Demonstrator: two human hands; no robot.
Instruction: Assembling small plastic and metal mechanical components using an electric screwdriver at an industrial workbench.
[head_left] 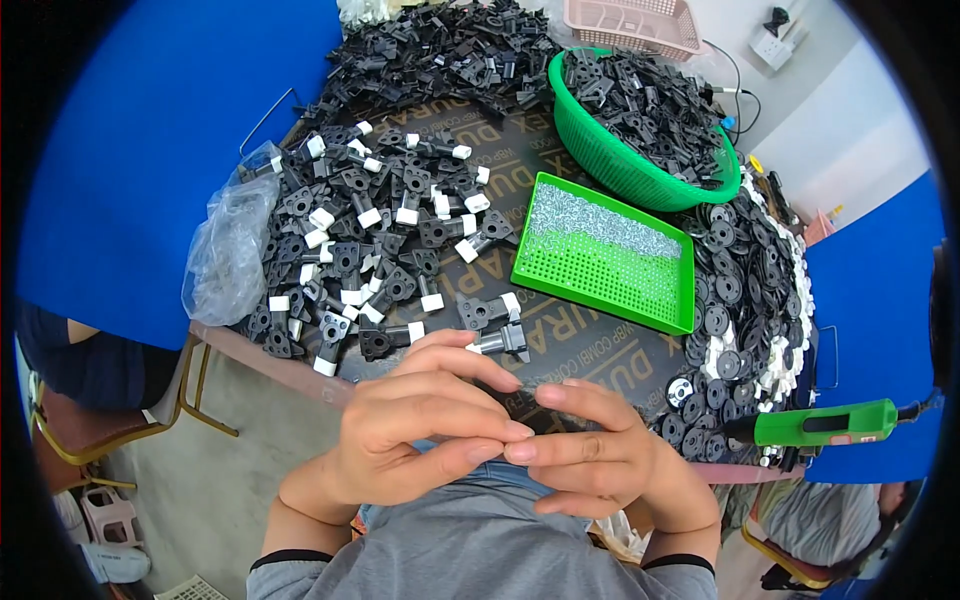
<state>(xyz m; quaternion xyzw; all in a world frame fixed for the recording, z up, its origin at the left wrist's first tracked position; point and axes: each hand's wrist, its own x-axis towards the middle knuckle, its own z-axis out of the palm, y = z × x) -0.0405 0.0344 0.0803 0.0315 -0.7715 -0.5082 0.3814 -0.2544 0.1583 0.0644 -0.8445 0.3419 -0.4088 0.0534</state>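
Note:
My left hand (415,432) and my right hand (600,455) meet in front of my body, just off the near edge of the table. The left thumb and index finger are pinched together, and their tips touch the right hand's fingertips. On the right, the fingers are bent, with the tips pressed at the same spot. Anything between them is too small or hidden to name. Just beyond the left fingers lies a black plastic part with a white end (500,340). Similar assembled parts (345,257) spread in a pile across the table's left side.
A green mesh tray (590,275) holds small silver screws (605,225). Behind it, a green basin (575,130) is heaped with black parts. Black discs (715,320) and white pieces (780,350) lie at right, near a green electric screwdriver (825,425). A clear plastic bag (230,250) lies left.

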